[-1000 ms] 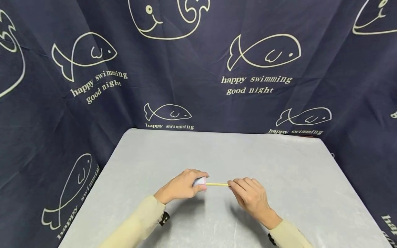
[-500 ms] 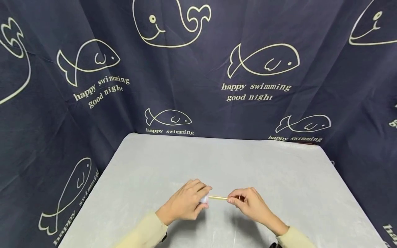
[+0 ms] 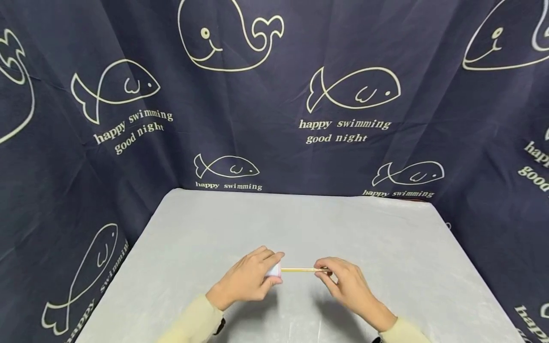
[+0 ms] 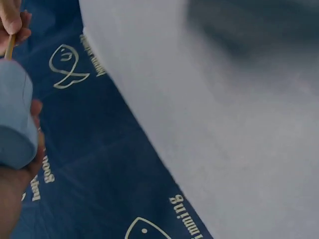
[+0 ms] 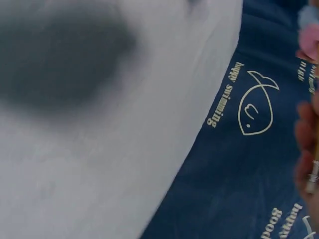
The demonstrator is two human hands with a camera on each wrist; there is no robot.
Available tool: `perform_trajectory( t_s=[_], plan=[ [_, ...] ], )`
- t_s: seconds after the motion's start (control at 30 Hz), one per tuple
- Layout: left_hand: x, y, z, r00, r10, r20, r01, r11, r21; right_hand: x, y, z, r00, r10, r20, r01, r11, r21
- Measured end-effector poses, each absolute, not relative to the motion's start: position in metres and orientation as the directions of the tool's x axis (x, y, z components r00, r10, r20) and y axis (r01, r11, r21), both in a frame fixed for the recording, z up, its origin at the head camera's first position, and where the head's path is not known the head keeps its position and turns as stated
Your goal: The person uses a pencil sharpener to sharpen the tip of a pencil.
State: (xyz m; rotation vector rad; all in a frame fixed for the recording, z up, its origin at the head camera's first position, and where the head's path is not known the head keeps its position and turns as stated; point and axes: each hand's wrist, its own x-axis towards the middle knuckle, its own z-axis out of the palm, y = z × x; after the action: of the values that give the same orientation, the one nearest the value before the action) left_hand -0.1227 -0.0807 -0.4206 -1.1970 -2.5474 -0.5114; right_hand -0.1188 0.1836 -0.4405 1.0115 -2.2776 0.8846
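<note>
Over the table my left hand (image 3: 246,277) grips a light blue, rounded pencil sharpener (image 3: 273,271) with a pink end face. A yellow pencil (image 3: 298,270) runs level from that pink end, its tip hidden inside. My right hand (image 3: 349,288) pinches the pencil near its other end between thumb and fingers. In the left wrist view the sharpener (image 4: 15,114) shows its smooth blue body, fingers wrapped behind it. At the right edge of the right wrist view, the pencil's metal band and pale eraser end (image 5: 312,181) stick out past the fingers.
A pale grey cloth covers the table (image 3: 300,224). Dark blue curtains (image 3: 283,119) printed with fish and whales stand behind and at both sides. Shadows of both hands fall on the tabletop below them.
My right fingers have shifted from lying over the pencil to a thumb-and-finger pinch, and more of its end shows. The left hand still holds the sharpener. The head view has tilted up slightly.
</note>
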Motion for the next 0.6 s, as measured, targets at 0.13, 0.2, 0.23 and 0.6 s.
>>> perform_trajectory(
  t_s=[0.13,0.2,0.23,0.6],
  plan=[
    [-0.128,-0.082,-0.405,-0.709,0.655,0.26,0.692,0.579,0.43,-0.126,0.181,-0.435,-0.284,-0.445,0.849,-0.853,0.521,-0.012],
    [-0.13,-0.083,-0.399,-0.739,0.647,0.188,0.625,0.557,0.547,-0.128,0.178,-0.43,-0.157,-0.446,0.881,-0.849,0.517,0.11],
    [-0.132,-0.083,-0.396,-0.748,0.646,0.151,0.592,0.546,0.593,-0.129,0.178,-0.427,-0.108,-0.444,0.89,-0.843,0.515,0.155],
    [-0.134,-0.084,-0.399,-0.715,0.697,0.057,0.524,0.481,0.703,-0.13,0.175,-0.426,-0.01,-0.493,0.87,-0.828,0.492,0.269]
  ],
)
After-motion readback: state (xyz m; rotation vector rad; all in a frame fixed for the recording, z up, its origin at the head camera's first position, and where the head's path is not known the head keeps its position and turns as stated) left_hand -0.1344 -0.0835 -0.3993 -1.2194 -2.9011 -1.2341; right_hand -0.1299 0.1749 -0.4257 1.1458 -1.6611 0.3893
